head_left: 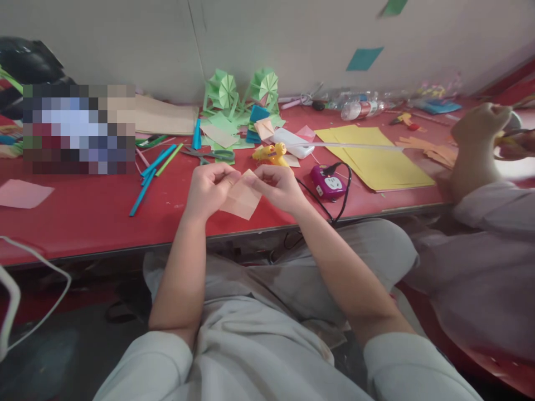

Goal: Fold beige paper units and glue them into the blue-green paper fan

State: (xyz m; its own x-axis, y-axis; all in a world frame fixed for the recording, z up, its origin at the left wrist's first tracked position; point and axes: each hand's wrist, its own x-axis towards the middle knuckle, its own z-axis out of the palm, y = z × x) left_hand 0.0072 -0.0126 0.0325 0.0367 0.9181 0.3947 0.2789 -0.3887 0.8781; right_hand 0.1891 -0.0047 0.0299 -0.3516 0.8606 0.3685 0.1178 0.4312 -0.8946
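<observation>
Between my two hands is a small peach square of paper [242,201], creased and held just above the front of the red table [92,206]. My left hand [211,189] pinches its upper left edge between thumb and fingers. On the other side, my right hand [276,186] grips the upper right edge the same way. Directly beyond them lies a yellow glue gun [271,152], with a clear glue stick reaching right from it. Scissors [209,155] with dark green handles rest just past my left hand.
Two green folded-paper models [225,90] stand by the wall. Blue paper sticks [152,172] lie left, yellow paper sheets [376,159] right. A purple power socket [329,181] with a black cable sits near the front edge. Another person's arm [476,150] is at the far right.
</observation>
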